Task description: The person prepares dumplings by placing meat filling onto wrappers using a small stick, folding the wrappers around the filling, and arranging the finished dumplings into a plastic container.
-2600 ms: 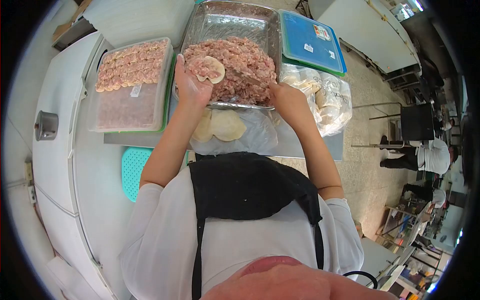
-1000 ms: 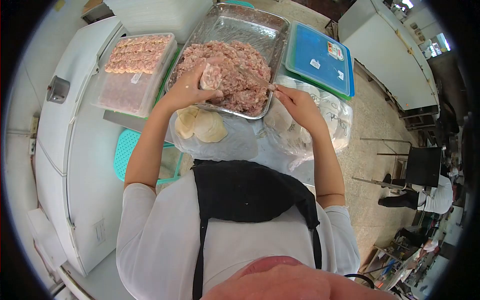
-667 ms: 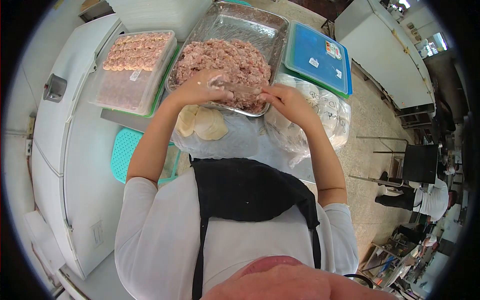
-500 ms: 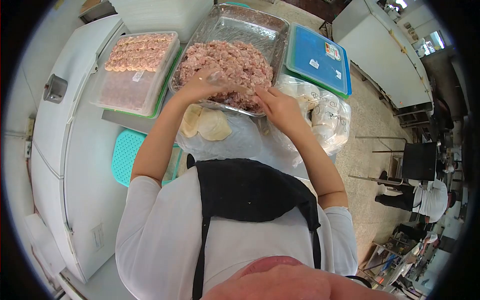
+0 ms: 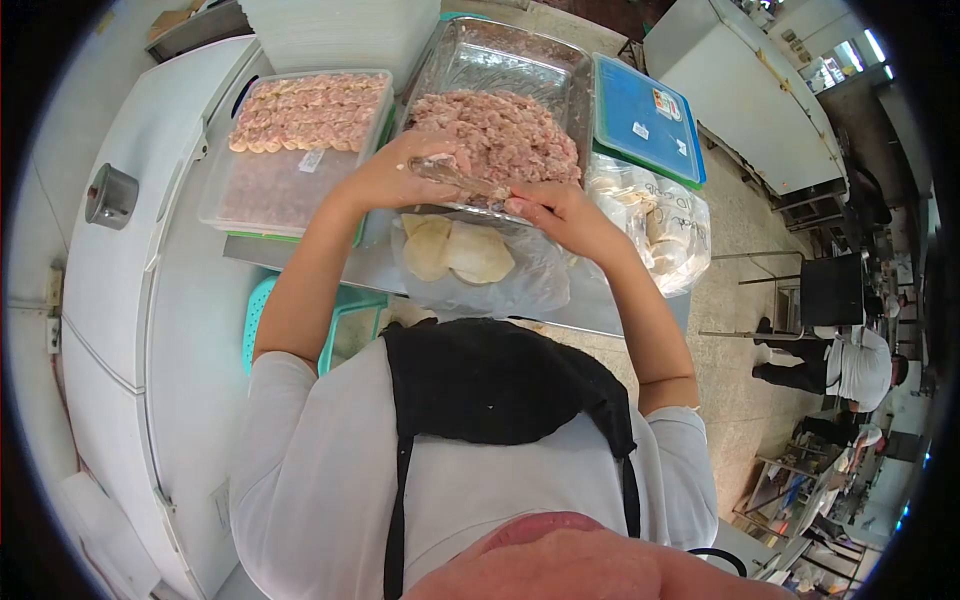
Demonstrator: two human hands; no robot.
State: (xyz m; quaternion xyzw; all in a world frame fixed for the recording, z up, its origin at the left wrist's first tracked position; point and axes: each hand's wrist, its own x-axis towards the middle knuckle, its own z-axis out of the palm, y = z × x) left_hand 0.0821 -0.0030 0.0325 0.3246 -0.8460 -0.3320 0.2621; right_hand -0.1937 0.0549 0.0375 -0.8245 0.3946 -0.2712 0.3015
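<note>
My left hand (image 5: 400, 165) is cupped at the near left edge of the metal tray (image 5: 455, 50), its fingers curled and whatever lies in its palm hidden. My right hand (image 5: 570, 212) grips the end of a narrow, flat spatula (image 5: 460, 180), smeared with meat, whose blade reaches across to my left palm. Beyond both hands, a mound of ground meat (image 5: 500, 135) fills the near part of the tray. Just below my hands, pale round dough wrappers (image 5: 478, 255) lie on a clear plastic bag (image 5: 540, 280).
To the left stands a clear container (image 5: 255, 190) with rows of shaped dumplings (image 5: 310, 110). A blue-lidded container (image 5: 645, 110) and bagged dough wrappers (image 5: 670, 230) are on the right. A turquoise basket (image 5: 262, 310) sits below the table edge. Another person (image 5: 858, 365) stands far right.
The spatula now lies across to my left palm, plainly visible; before, it was blurred over the meat. My view has shifted, so the tray and wrappers appear farther right.
</note>
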